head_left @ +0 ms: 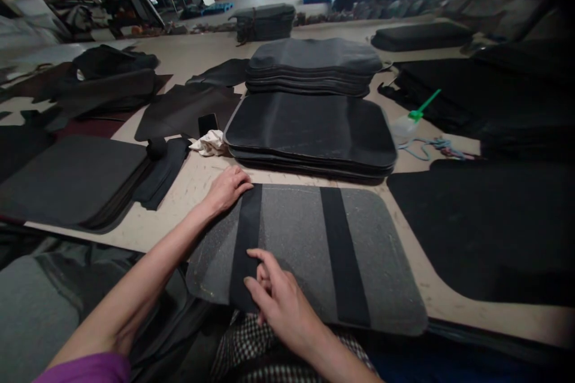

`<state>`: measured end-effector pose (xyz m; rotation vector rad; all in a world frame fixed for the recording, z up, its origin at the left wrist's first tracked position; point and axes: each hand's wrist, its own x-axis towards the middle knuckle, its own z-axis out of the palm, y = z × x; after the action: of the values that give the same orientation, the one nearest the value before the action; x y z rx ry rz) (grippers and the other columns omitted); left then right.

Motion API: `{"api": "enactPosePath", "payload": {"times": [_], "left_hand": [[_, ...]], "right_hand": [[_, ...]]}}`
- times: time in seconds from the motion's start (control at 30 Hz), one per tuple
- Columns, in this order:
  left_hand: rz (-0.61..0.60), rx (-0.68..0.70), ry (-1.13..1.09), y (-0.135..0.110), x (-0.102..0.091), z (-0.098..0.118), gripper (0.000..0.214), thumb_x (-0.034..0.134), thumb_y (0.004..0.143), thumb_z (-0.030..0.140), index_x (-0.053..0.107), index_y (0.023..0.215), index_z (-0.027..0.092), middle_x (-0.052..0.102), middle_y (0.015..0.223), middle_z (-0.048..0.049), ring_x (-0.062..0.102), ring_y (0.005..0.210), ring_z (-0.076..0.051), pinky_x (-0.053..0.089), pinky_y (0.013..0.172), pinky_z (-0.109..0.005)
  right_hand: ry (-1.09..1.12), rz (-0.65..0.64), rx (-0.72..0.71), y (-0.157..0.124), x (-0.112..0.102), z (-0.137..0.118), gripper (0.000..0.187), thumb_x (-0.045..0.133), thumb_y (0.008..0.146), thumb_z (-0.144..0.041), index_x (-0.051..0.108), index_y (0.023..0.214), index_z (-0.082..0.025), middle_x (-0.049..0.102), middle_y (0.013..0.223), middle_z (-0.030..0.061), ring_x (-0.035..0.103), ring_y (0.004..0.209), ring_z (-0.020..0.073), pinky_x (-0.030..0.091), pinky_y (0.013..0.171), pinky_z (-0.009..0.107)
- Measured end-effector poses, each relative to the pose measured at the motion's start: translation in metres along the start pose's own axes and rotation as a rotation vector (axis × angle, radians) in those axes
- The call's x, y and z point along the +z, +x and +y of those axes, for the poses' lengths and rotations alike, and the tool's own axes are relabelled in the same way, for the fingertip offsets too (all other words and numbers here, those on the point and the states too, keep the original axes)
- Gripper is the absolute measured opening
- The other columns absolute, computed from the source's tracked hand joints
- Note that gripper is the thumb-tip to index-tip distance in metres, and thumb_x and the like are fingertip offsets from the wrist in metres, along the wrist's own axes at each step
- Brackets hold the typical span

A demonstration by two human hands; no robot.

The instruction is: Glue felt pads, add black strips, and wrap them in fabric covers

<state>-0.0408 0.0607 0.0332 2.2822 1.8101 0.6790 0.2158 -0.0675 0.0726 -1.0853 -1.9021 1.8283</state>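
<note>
Grey felt-like panel with rounded corners (291, 233), laid at the near edge of the bench (193, 176), its lower left part jutting over the wearer's lap. Two flat black fabric bands cross it from far edge to near: the left band (248, 215) and the right band (344, 251), both face up and roughly parallel.

Taking the panel's centre as the dial, the left hand (229, 188) lies near ten o'clock, fingers bent, thumb at the far end of the left band. This placing would steady the band where it meets the edge; whether the hand pinches or merely presses cannot be told from this angle. The right hand (281, 299) is over the lower half of the same band, open, with thumb and forefinger parted and the other fingers curled, a pose suited to smoothing or aligning the strip.

At twelve o'clock, just beyond the panel, stands a neat stack of black rounded sheets (309, 131), probably kept there for easy reach. At eleven o'clock lie a crumpled white cloth (210, 143) and a dark phone (208, 124); at one o'clock, a translucent bottle with a green nozzle (406, 125), beside the stack and clear of both hands.
</note>
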Motion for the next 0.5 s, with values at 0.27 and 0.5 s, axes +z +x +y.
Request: {"api": "enactPosePath", "payload": {"times": [0.27, 0.5], "left_hand": [[0.053, 0.031, 0.115, -0.005, 0.002, 0.007, 0.018, 0.060, 0.099, 0.035, 0.065, 0.104, 0.019, 0.062, 0.107, -0.0086, 0.053, 0.100, -0.024, 0.044, 0.084, -0.036], [-0.029, 0.011, 0.243, -0.013, 0.006, 0.022, 0.034, 0.034, 0.104, 0.020, 0.068, 0.108, 0.021, 0.066, 0.105, -0.0086, 0.051, 0.107, -0.028, 0.040, 0.089, -0.043]], "right_hand": [[0.015, 0.022, 0.004, 0.001, -0.002, 0.003, 0.036, 0.051, 0.101, -0.031, 0.049, 0.136, -0.025, 0.050, 0.074, -0.0087, 0.056, 0.047, 0.0069, 0.046, 0.049, 0.020], [0.030, 0.042, 0.038, -0.001, -0.001, 0.007, 0.040, 0.058, 0.097, -0.037, 0.050, 0.134, -0.025, 0.050, 0.075, -0.0088, 0.055, 0.045, 0.0077, 0.044, 0.043, 0.020]]}}
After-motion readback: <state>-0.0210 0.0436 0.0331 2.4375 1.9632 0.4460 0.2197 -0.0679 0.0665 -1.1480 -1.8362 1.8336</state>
